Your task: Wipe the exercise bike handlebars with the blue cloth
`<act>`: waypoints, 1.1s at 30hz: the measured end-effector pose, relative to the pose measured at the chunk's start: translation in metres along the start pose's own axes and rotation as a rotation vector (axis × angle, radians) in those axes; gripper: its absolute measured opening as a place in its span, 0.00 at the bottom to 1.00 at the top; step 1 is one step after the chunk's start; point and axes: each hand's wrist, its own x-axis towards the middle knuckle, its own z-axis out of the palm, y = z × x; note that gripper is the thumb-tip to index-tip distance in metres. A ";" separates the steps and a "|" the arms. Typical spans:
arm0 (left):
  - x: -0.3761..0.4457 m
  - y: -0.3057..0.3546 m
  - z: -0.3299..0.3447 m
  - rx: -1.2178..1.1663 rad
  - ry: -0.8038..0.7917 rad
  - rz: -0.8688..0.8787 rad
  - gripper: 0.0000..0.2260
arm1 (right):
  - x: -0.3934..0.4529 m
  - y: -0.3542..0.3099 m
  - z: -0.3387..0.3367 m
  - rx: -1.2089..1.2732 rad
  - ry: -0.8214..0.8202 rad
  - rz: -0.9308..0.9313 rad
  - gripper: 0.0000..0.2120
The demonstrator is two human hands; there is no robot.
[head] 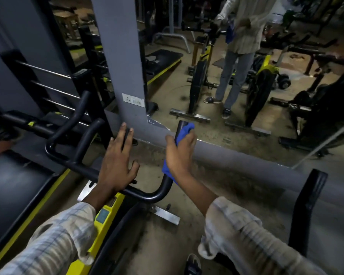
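The black handlebars (147,194) of a yellow exercise bike (102,217) curve across the middle of the head view. My right hand (180,153) is wrapped around the right upright grip, with the blue cloth (184,130) bunched between palm and bar; cloth shows above the fingers and below the wrist. My left hand (117,161) lies flat, fingers spread, on the crossbar and a middle grip, holding nothing.
A grey pillar (119,56) and a wall mirror (246,76) stand just ahead; the mirror reflects a person and other bikes. A black rack with bars (48,86) is at left, a black post (306,211) at right, a bench pad (14,191) lower left.
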 end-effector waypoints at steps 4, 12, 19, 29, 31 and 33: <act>-0.002 0.000 -0.001 -0.019 -0.008 0.015 0.45 | -0.004 -0.011 0.014 -0.295 -0.028 0.013 0.48; -0.003 0.000 -0.001 -0.041 0.000 0.044 0.44 | -0.003 0.001 0.017 -0.331 0.013 -0.061 0.50; -0.003 0.000 0.000 -0.011 -0.005 0.056 0.44 | -0.018 0.010 -0.005 -0.316 -0.082 -0.128 0.45; -0.003 0.003 -0.002 0.002 -0.014 0.043 0.46 | -0.016 0.039 0.018 -0.393 0.064 -0.236 0.45; -0.002 0.003 -0.001 0.001 -0.020 0.046 0.47 | -0.004 0.030 0.020 -0.330 0.129 -0.186 0.44; -0.001 0.003 -0.001 0.002 -0.021 0.045 0.47 | 0.008 0.024 0.018 -0.244 0.156 -0.131 0.40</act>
